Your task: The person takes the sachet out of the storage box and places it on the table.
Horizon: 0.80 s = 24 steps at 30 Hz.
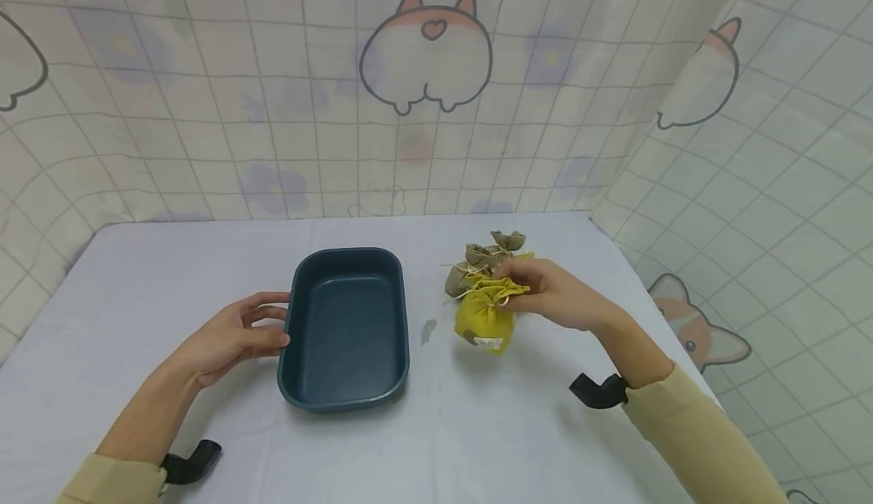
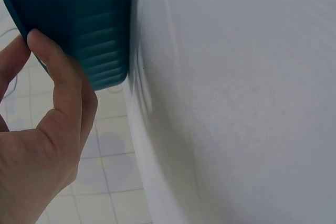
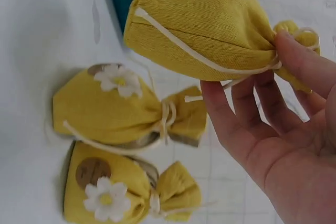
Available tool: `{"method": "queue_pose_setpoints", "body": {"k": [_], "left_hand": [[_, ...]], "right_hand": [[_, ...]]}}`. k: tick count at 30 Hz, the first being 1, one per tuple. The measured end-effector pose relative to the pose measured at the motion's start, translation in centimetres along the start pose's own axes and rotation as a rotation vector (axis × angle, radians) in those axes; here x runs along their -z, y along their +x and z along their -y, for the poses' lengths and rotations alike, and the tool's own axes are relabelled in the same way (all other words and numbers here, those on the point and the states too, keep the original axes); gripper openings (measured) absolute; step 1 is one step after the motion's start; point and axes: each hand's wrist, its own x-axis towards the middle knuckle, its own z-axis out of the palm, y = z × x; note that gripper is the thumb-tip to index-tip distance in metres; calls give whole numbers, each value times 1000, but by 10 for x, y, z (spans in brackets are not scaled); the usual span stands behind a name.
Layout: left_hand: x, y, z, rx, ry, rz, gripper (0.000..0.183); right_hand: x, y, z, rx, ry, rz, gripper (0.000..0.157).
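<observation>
A dark teal rectangular tub (image 1: 341,341) stands on the white-covered table, its inside bare. My left hand (image 1: 248,330) holds its left rim, thumb and fingertips at the edge; the left wrist view shows this grip against the ribbed wall (image 2: 97,40). To the tub's right, my right hand (image 1: 546,292) pinches a yellow drawstring pouch (image 1: 483,318) by its gathered neck, with the pouch raised. A white felt flower decorates it. Below it in the right wrist view lie two more yellow pouches, one (image 3: 107,106) above the other (image 3: 107,182), both with white flowers.
Several brownish pouches (image 1: 458,280) sit behind the raised one, partly hidden by it and by my right hand. A small grey mark (image 1: 428,331) shows on the tablecloth between tub and pouches. A tile-patterned curtain (image 1: 307,148) hangs along the table's back and sides.
</observation>
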Motion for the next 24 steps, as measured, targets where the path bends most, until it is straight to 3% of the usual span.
{"method": "queue_pose_setpoints", "body": {"k": [15, 24], "left_hand": [[-1, -1, -2, 2, 15, -10, 80], [-1, -1, -4, 11, 17, -15, 81]], "right_hand": [[34, -34, -40, -156, -25, -5, 22], [42, -35, -64, -229, -42, -44, 24]]}}
